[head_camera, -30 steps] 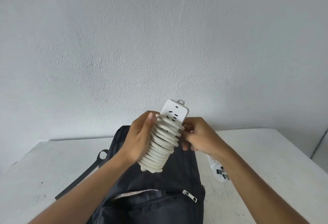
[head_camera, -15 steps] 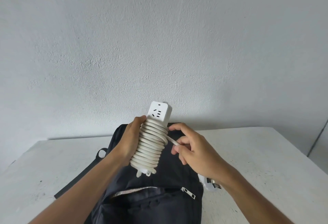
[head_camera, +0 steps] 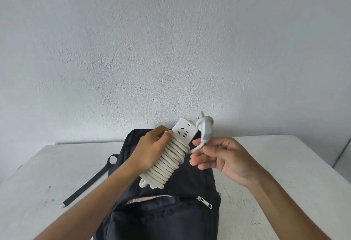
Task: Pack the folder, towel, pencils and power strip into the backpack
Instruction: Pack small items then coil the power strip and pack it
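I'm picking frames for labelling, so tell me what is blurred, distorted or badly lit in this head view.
Head view: the plug is smeared by motion blur above the right hand; the power strip in the left hand and the backpack stay sharp; wide-angle bending curves the table edges; light is soft and even, without glare or hard shadows.

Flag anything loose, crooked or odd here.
One thing: the plug end sticks out loose from the cord coiled round the power strip, pinched by the right hand. The backpack zipper gapes open.
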A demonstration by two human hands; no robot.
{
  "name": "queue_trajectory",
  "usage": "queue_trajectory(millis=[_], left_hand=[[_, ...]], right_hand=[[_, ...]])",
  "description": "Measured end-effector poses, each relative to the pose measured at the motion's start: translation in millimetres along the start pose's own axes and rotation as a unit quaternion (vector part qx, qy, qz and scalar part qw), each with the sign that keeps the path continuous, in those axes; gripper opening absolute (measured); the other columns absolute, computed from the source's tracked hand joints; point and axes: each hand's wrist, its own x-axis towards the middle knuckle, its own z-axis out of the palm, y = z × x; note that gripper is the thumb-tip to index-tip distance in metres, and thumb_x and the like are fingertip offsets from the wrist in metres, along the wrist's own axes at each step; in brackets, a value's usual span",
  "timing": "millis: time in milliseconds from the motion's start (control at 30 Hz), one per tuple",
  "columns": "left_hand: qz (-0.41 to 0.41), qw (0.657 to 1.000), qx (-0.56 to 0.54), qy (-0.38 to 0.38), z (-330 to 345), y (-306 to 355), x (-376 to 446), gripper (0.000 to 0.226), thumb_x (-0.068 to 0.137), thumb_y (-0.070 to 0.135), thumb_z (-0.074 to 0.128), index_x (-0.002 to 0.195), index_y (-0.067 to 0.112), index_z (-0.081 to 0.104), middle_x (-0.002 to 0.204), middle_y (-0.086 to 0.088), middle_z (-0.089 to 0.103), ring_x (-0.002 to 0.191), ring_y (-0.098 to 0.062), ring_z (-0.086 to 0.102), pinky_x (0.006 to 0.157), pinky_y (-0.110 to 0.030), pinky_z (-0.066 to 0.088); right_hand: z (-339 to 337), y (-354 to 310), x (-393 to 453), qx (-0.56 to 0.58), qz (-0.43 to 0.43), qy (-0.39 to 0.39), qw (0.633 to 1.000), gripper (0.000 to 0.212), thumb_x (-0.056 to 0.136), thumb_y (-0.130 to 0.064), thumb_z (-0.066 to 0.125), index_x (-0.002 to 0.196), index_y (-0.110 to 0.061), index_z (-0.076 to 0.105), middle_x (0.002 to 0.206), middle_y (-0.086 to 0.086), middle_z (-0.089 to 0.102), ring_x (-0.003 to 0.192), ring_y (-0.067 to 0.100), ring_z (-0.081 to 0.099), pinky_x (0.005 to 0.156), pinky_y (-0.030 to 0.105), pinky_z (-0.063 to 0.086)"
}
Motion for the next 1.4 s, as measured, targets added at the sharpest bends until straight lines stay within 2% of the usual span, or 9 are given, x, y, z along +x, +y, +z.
queue_trajectory(millis=[233,467,600,767,933,1033,1167,1300,1400], left_hand=[[0.069,0.995,0.029,-0.069,5,4,-18,0.034,0.083,0.065,0.043,0.091,0.038,0.061,0.075,0.017,0.065,0.067,-0.002,0.060,0.062,-0.016,0.045],[0.050,0.993,-0.030,-0.101,4,3,-34,0.036,0.087,0.056,0.051,0.088,0.023,0.065,0.068,0.012,0.062,0.064,-0.002,0.057,0.062,-0.019,0.046],[-0.046,0.985,-0.153,-0.067,15,6,-40,0.033,0.096,0.039,0.051,0.094,0.009,0.065,0.079,-0.006,0.068,0.074,-0.017,0.066,0.071,-0.036,0.055],[-0.166,0.951,-0.255,-0.064,22,1,-50,0.032,0.101,0.033,0.043,0.109,0.014,0.067,0.103,-0.012,0.072,0.096,-0.026,0.069,0.086,-0.041,0.057],[-0.127,0.965,-0.191,-0.127,9,-4,-57,0.033,0.101,0.042,0.038,0.117,0.028,0.063,0.109,0.001,0.070,0.104,-0.014,0.066,0.093,-0.031,0.050],[-0.026,0.989,0.085,-0.114,-3,-11,-60,0.039,0.099,0.053,0.028,0.112,0.038,0.062,0.103,0.001,0.057,0.108,-0.009,0.048,0.090,-0.030,0.040],[0.008,0.992,0.072,-0.107,-27,-31,-75,0.055,0.096,0.048,0.034,0.082,0.003,0.061,0.081,-0.009,0.064,0.081,-0.015,0.057,0.082,-0.041,0.049],[0.036,0.903,0.129,-0.408,-30,-70,-107,0.023,0.082,0.049,0.061,0.083,0.027,0.066,0.084,0.012,0.063,0.078,-0.004,0.058,0.084,-0.033,0.051],[0.168,0.826,0.301,-0.445,-14,-105,-131,0.043,0.075,0.058,0.066,0.110,0.035,0.059,0.109,0.014,0.048,0.104,-0.006,0.044,0.094,-0.027,0.039]], right_hand=[[14,15,11,-0.372,-0.260,0.135,0.881,0.007,0.070,-0.032,0.077,0.074,-0.027,0.074,0.067,-0.006,0.056,0.062,0.008,0.052,0.060,0.017,0.041],[11,26,16,-0.110,-0.005,0.130,0.985,0.096,0.043,-0.034,0.087,0.129,-0.037,0.045,0.119,-0.005,0.057,0.104,0.012,0.062,0.077,0.033,0.055],[29,47,21,0.111,0.076,0.103,0.986,0.076,0.066,-0.035,0.083,0.130,-0.008,0.052,0.125,0.027,0.057,0.104,0.034,0.063,0.077,0.048,0.054],[53,64,25,0.176,0.115,0.164,0.964,0.035,0.085,-0.036,0.067,0.104,-0.007,0.073,0.109,0.018,0.070,0.104,0.030,0.067,0.095,0.048,0.051],[54,74,25,0.187,0.143,0.185,0.954,0.047,0.083,-0.047,0.067,0.110,-0.008,0.070,0.110,0.020,0.069,0.103,0.033,0.067,0.096,0.052,0.050],[57,81,25,0.177,0.137,0.200,0.954,0.061,0.076,-0.055,0.070,0.116,-0.010,0.067,0.114,0.020,0.068,0.105,0.034,0.066,0.096,0.055,0.048],[60,83,19,0.213,0.103,0.252,0.938,0.087,0.065,-0.060,0.076,0.128,-0.004,0.057,0.117,0.021,0.063,0.106,0.036,0.063,0.095,0.055,0.048],[66,81,2,0.242,0.030,0.287,0.926,0.073,0.074,-0.058,0.068,0.125,-0.006,0.057,0.105,0.018,0.061,0.095,0.032,0.062,0.086,0.047,0.052],[80,83,-12,0.236,0.007,0.314,0.919,0.065,0.080,-0.057,0.064,0.121,-0.008,0.059,0.099,0.015,0.064,0.091,0.029,0.064,0.083,0.045,0.052]])
